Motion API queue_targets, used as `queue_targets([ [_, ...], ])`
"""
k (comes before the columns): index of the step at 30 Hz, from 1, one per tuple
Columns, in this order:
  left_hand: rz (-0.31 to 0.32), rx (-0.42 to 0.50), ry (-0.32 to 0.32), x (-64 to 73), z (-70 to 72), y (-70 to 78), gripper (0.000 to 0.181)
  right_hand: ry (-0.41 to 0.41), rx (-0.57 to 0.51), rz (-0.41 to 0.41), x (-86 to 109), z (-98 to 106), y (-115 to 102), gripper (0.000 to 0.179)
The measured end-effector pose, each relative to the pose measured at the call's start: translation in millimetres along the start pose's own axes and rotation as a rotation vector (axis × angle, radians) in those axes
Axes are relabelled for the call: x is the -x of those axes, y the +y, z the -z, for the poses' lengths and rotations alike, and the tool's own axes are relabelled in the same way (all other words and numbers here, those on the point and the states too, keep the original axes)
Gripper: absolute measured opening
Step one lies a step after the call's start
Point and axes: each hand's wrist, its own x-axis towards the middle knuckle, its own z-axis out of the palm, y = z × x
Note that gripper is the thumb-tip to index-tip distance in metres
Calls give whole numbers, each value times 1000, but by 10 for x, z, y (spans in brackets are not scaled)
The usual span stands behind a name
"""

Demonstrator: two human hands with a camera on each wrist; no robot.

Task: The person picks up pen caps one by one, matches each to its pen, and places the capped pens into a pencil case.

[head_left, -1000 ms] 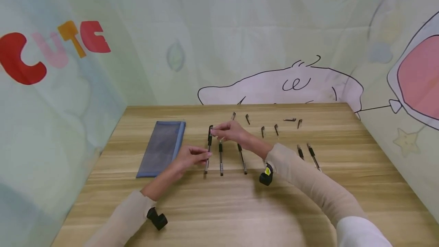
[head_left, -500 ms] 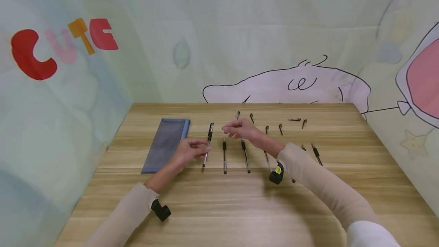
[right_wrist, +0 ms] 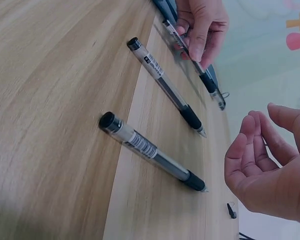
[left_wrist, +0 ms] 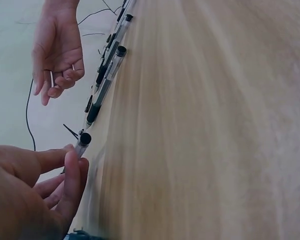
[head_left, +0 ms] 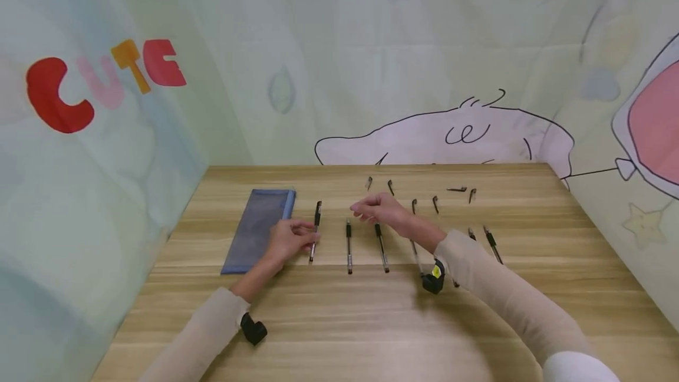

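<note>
My left hand (head_left: 289, 240) pinches a capped gel pen (head_left: 317, 217) between thumb and fingers, beside the right edge of a blue-edged mesh pouch (head_left: 254, 229). In the right wrist view the cap sits over the dark grip end of that pen (right_wrist: 205, 77). My right hand (head_left: 383, 210) hovers farther right with loosely bent fingers and holds nothing. Two uncapped pens lie below it, one pen (head_left: 349, 249) nearer the left hand and another pen (head_left: 383, 252) beside it. Both have black grips and clear barrels, with bare tips pointing away from me.
Several loose black caps lie toward the back, among them one cap (head_left: 390, 186) and another cap (head_left: 457, 189). More uncapped pens, such as the pen (head_left: 493, 245) at right, are partly hidden by the right arm. A printed cloth wall (head_left: 239, 75) borders the wooden table (head_left: 329, 323).
My right hand has let go of the pen's cap end and drawn back to the right. The left hand has carried the pen left, closer to the pouch.
</note>
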Motion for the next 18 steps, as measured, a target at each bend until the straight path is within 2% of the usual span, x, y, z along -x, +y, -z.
queue_targets([
  [9, -54, -147, 34, -38, -30, -26, 35, 21, -26, -30, 39, 56, 18, 36],
  [13, -89, -165, 32, -51, -35, -14, 36, 27, -34, -34, 61, 71, 18, 35],
  [18, -83, -177, 23, -62, -60, 1, 38, 31, -48, -47, 80, 113, 50, 34],
])
